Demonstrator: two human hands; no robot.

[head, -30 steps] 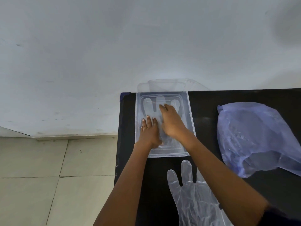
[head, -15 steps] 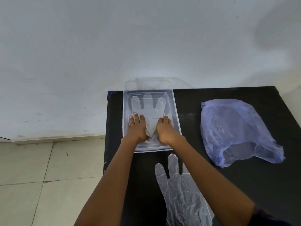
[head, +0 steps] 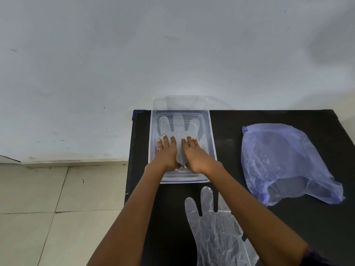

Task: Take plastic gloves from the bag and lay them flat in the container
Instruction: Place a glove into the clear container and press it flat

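A clear plastic container sits at the back left of the black table. Inside it lies a clear plastic glove, fingers pointing toward the wall. My left hand and my right hand lie flat, palms down, side by side on the glove's lower part. A second clear glove lies flat on the table near me, partly under my right forearm. The pale blue plastic bag lies crumpled at the right, its mouth facing me.
The container's clear lid stands open against the white wall behind it. The table's left edge drops to a tiled floor. Bare black tabletop lies between the container and the bag.
My right hand slid back from the glove's fingers to its lower part, beside the left hand. Both hands now press flat, slightly further up than half a second ago.
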